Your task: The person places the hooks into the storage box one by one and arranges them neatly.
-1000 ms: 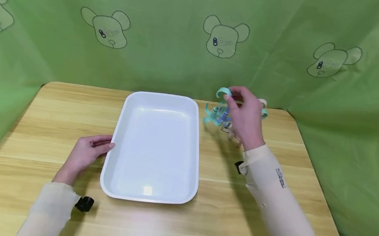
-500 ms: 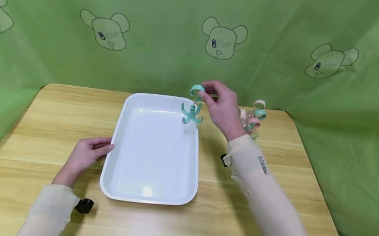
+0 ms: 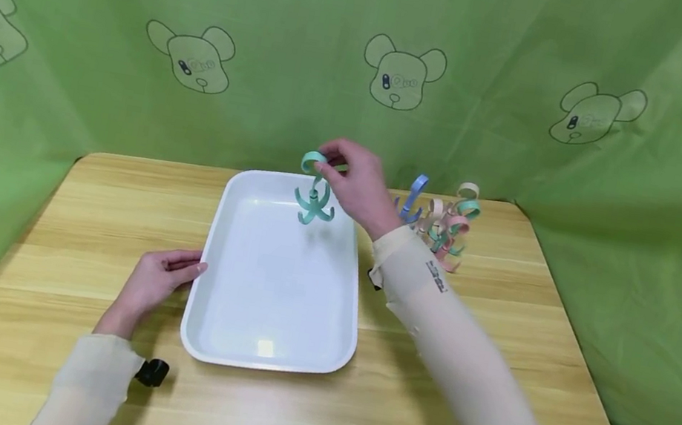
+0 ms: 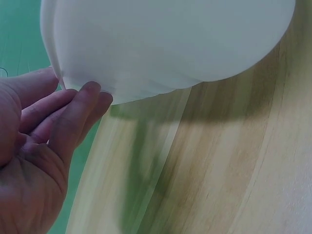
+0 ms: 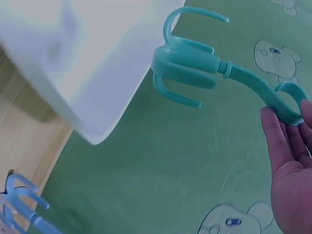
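A teal hanging hook [image 3: 313, 206] with several curved prongs hangs over the far part of the white tray [image 3: 197, 301]. My right hand [image 3: 356, 181] pinches it by the curled upper loop, prongs down. In the right wrist view the hook [image 5: 187, 63] shows its stem and prongs, with my fingers [image 5: 278, 139] at the loop. My left hand [image 3: 157, 279] holds the tray's left rim. Seen from the left wrist, its fingertips [image 4: 90, 90] lie against the tray's outer wall [image 4: 161, 39].
Several more hooks stand right of the tray near the table's back edge: a blue one [image 3: 415, 195], a pink one [image 3: 459, 225], plus cream and teal ones. Green cloth [image 3: 291, 106] with bear-head drawings hangs behind the wooden table [image 3: 488, 387].
My right hand has carried the teal hook leftward from the hook cluster to over the tray, uncovering the blue hook. My left hand stays at the tray's rim.
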A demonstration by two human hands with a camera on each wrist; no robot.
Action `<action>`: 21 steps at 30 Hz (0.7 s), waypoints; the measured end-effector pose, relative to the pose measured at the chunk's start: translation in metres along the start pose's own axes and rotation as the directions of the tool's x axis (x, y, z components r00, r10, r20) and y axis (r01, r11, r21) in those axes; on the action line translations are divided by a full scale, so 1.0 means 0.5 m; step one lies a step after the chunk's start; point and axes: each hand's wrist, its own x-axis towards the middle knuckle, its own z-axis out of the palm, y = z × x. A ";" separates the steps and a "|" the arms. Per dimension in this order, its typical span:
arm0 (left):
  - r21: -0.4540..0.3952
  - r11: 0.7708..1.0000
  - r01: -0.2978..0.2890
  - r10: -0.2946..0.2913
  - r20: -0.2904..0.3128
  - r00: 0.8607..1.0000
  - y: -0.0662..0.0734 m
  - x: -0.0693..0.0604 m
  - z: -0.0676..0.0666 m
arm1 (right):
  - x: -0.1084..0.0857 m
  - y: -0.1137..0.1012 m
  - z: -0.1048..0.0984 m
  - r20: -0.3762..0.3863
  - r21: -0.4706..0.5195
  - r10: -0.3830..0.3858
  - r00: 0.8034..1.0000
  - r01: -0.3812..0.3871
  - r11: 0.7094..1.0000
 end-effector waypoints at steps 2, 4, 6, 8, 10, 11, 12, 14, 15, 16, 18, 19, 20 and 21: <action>0.000 1.000 0.000 0.000 -0.001 1.000 0.000 0.000 0.001 | 0.009 -0.003 0.010 0.019 -0.015 -0.002 1.000 0.002 1.000; -0.004 1.000 0.002 -0.002 0.001 1.000 0.001 -0.001 0.000 | 0.019 -0.004 0.021 0.037 -0.029 0.006 0.999 -0.005 1.000; -0.005 1.000 0.007 -0.007 0.000 1.000 0.001 -0.003 -0.001 | 0.026 -0.006 0.033 0.061 -0.029 0.024 0.998 -0.022 0.999; 0.003 1.000 0.007 -0.007 0.005 1.000 0.002 -0.005 -0.003 | 0.031 -0.006 0.043 0.085 -0.033 0.044 0.995 -0.041 0.999; 0.018 1.000 0.007 -0.007 0.004 1.000 0.002 -0.007 -0.004 | 0.036 -0.007 0.054 0.110 -0.035 0.060 0.992 -0.056 0.998; 0.027 1.000 0.006 -0.006 0.004 1.000 0.002 -0.008 -0.005 | 0.037 -0.007 0.060 0.125 -0.034 0.070 0.990 -0.066 0.997; 0.034 0.999 0.005 -0.005 0.005 1.000 0.001 -0.009 -0.006 | 0.039 -0.008 0.065 0.139 -0.035 0.077 0.987 -0.073 0.997; 0.044 0.999 -0.001 0.000 0.002 1.000 0.000 -0.008 -0.005 | 0.044 -0.009 0.073 0.159 -0.032 0.082 0.984 -0.078 0.996; 0.044 0.999 0.000 0.000 -0.001 1.000 0.000 -0.008 -0.005 | 0.046 -0.009 0.077 0.169 -0.031 0.086 0.982 -0.082 0.996; 0.042 0.999 -0.001 0.001 -0.002 1.000 0.000 -0.008 -0.005 | 0.049 -0.009 0.081 0.178 -0.034 0.092 0.980 -0.087 0.996; 0.039 0.999 -0.004 0.004 -0.003 1.000 0.000 -0.005 -0.004 | 0.054 -0.009 0.088 0.191 -0.039 0.092 0.977 -0.086 0.996; 0.040 0.999 -0.005 0.005 -0.005 1.000 0.000 -0.004 -0.003 | 0.057 -0.008 0.091 0.194 -0.044 0.088 0.977 -0.080 0.996; 0.037 0.999 -0.006 0.006 -0.005 1.000 0.001 -0.003 -0.002 | 0.060 -0.007 0.094 0.197 -0.050 0.087 0.976 -0.079 0.996; 0.032 0.999 -0.006 0.006 -0.003 1.000 0.001 -0.001 -0.002 | 0.062 -0.006 0.097 0.201 -0.054 0.088 0.976 -0.079 0.995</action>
